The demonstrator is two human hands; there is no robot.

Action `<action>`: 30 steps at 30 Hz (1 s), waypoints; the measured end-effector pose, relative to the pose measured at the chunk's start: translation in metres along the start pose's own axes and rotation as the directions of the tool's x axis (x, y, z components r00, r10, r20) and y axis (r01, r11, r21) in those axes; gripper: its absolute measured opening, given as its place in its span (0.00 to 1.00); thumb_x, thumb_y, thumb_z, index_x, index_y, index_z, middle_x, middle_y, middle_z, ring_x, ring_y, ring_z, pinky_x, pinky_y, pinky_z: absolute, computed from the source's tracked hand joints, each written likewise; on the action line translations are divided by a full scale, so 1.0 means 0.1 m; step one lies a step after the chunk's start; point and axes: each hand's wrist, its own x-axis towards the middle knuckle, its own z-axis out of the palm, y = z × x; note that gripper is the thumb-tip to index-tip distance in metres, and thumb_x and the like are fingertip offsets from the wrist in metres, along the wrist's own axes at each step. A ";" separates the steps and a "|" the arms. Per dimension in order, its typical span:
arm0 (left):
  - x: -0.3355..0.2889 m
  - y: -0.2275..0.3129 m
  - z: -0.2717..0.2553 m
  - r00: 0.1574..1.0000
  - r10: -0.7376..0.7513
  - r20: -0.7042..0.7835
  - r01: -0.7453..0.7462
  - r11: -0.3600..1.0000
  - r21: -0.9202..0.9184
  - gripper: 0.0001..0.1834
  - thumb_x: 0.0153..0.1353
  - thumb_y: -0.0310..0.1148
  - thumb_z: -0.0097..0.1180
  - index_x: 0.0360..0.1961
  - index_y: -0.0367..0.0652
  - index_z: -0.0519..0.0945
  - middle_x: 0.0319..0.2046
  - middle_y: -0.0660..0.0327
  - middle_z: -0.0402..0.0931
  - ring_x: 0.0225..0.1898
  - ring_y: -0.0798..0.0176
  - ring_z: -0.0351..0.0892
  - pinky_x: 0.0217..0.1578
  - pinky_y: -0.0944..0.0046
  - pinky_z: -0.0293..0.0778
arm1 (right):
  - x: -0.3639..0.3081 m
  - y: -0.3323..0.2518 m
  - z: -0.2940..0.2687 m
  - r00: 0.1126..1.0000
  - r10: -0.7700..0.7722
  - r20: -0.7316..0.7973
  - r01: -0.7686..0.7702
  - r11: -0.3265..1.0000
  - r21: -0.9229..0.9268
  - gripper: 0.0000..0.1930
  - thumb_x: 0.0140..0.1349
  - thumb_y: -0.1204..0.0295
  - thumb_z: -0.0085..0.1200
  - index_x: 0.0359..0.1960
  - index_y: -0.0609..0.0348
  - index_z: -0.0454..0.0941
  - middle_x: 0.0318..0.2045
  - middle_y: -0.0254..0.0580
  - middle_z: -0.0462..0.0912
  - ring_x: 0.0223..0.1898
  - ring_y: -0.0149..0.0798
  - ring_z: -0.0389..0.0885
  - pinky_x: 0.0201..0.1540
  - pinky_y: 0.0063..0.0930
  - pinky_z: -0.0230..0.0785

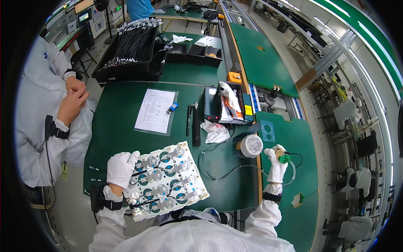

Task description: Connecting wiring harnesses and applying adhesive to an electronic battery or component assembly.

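My white-gloved left hand is closed on the left edge of a white fixture plate. The plate lies at an angle near the table's front edge, bearing several metal discs with blue parts and black cables. Off to the right, my gloved right hand is wrapped round a green-capped dispensing syringe; its barrel is mostly hidden by the fingers. A clear hose trails from it across the table. Just left of that hand stands a round tub with a white top.
A paper sheet in a sleeve, a blue small bottle, a black pen-like tool and a crumpled cloth lie beyond the plate. Behind are a black box and a cable-filled bin. A co-worker sits at left.
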 end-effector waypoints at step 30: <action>-0.03 -0.08 0.08 0.987 0.161 -0.008 -0.160 0.983 0.090 0.22 0.60 0.49 0.48 0.18 0.45 0.78 0.18 0.54 0.74 0.24 0.50 0.75 0.28 0.52 0.70 | -0.68 -0.77 0.38 0.970 0.195 0.144 -0.239 0.870 0.432 0.08 0.61 0.67 0.50 0.36 0.57 0.69 0.37 0.40 0.73 0.37 0.34 0.71 0.44 0.34 0.68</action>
